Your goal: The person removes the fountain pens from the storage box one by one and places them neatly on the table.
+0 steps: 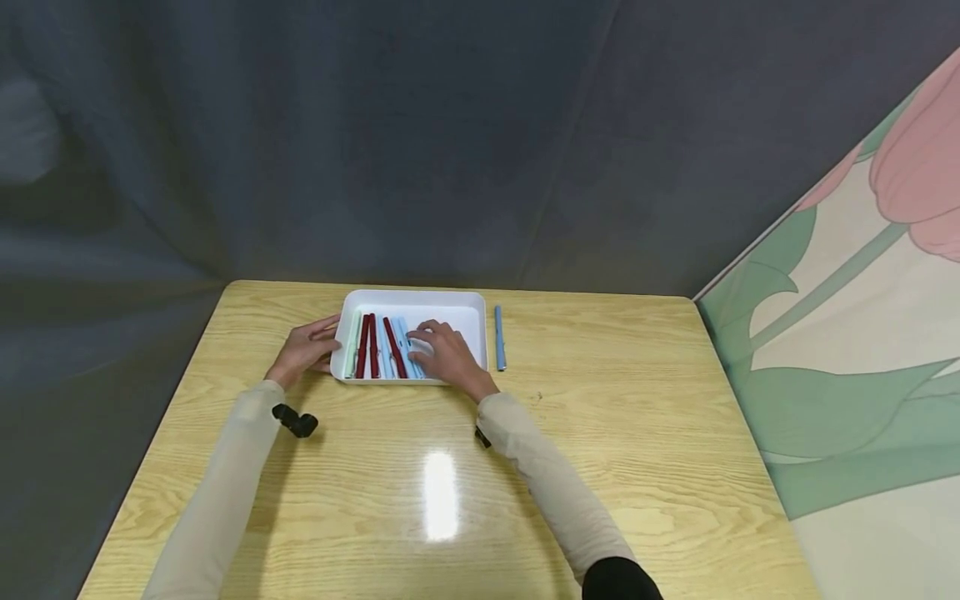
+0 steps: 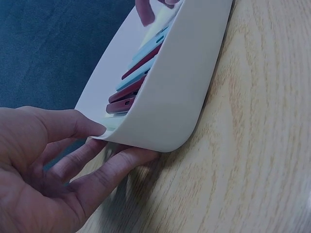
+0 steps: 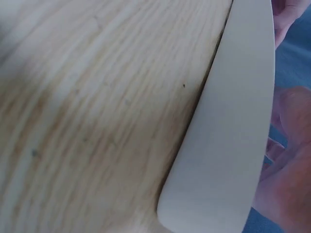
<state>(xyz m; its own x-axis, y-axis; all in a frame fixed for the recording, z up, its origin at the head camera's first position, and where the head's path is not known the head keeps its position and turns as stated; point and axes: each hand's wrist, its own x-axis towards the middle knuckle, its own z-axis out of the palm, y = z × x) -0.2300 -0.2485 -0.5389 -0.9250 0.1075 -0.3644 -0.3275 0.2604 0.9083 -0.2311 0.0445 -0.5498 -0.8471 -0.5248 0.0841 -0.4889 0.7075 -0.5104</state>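
Observation:
A white tray (image 1: 467,312) holds a row of slim pens: a pale green pen (image 1: 352,346), several dark red pens (image 1: 363,346) and several light blue pens (image 1: 385,350). My left hand (image 1: 306,350) grips the tray's left end, its thumb over the rim and its fingers against the outside, as the left wrist view shows. Over the right end of the row is my right hand (image 1: 447,357), fingers bent loosely and apart, beside the rightmost light blue pens. In the left wrist view its fingertips (image 2: 146,13) show no pen between them; contact with the pens cannot be made out.
A darker blue pen (image 1: 500,337) lies on the wooden table (image 1: 615,417) just right of the tray. Behind the table's far edge hangs a dark curtain (image 1: 450,150). A flower-patterned cloth (image 1: 847,333) borders the right side.

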